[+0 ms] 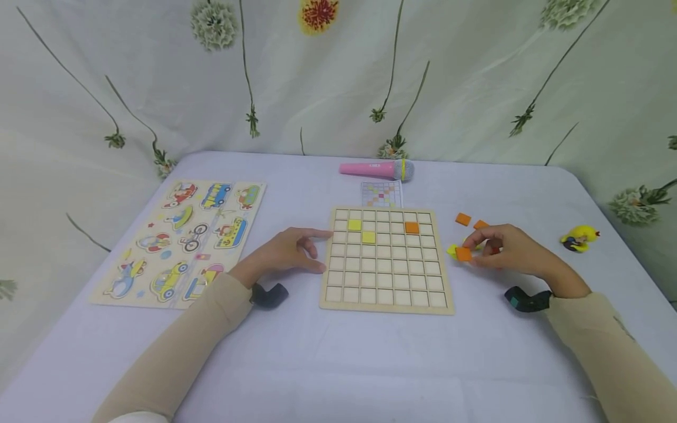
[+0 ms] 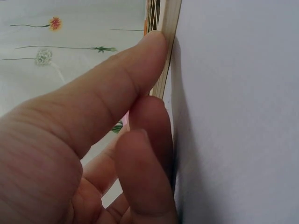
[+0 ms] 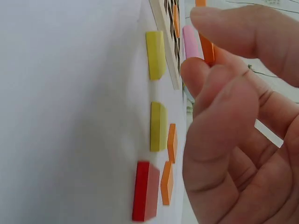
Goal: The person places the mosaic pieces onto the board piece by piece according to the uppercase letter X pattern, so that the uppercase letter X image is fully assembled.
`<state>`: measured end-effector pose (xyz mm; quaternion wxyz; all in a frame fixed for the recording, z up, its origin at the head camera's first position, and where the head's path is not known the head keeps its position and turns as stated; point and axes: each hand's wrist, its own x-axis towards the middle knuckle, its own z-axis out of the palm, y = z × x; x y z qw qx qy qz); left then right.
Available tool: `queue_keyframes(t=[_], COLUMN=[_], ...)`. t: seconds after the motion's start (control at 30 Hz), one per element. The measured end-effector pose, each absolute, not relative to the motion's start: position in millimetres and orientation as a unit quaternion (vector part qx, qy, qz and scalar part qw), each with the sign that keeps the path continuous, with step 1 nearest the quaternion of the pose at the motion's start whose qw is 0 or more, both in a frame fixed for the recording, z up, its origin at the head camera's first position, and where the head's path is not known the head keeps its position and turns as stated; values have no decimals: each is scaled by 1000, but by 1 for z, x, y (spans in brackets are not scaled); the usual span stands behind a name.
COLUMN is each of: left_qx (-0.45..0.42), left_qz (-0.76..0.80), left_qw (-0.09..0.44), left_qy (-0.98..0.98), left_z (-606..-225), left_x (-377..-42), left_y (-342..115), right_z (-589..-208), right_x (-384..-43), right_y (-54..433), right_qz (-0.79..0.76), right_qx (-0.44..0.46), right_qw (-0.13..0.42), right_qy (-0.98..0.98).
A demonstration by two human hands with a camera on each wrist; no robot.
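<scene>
A wooden grid board (image 1: pixel 387 309) lies on the table, with two yellow tiles (image 1: pixel 368 237) and one orange tile (image 1: pixel 412 227) in its cells. My left hand (image 1: pixel 285 251) touches the board's left edge with thumb and index fingertip, its other fingers loosely bent. Right of the board, my right hand (image 1: pixel 508 249) pinches an orange square tile (image 1: pixel 463 254) between thumb and fingers, raised above the table. Below it in the right wrist view lie two yellow tiles (image 3: pixel 158 126), a red tile (image 3: pixel 145 191) and two loose orange tiles (image 3: pixel 167 183).
Behind the board lie a coloured pattern card (image 1: pixel 382 194) and a pink toy microphone (image 1: pixel 375 170). A wooden picture puzzle (image 1: pixel 180 247) of vehicles is at the left. A small yellow toy figure (image 1: pixel 579 238) rests at the far right.
</scene>
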<state>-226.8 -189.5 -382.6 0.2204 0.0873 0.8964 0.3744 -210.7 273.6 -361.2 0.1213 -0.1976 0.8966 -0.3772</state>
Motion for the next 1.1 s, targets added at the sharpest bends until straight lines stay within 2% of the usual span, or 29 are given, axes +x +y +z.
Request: queue_keyframes(t=[1.1], left_qx=[101], left_qz=[370], left_qw=[219], left_qy=[897], left_z=[-383], left_x=[-228], left_y=[-190], right_z=[-359], right_x=[-246], right_y=[200], right_qz=[-382], right_qx=[-228], right_qw=[130], right_qy=[886])
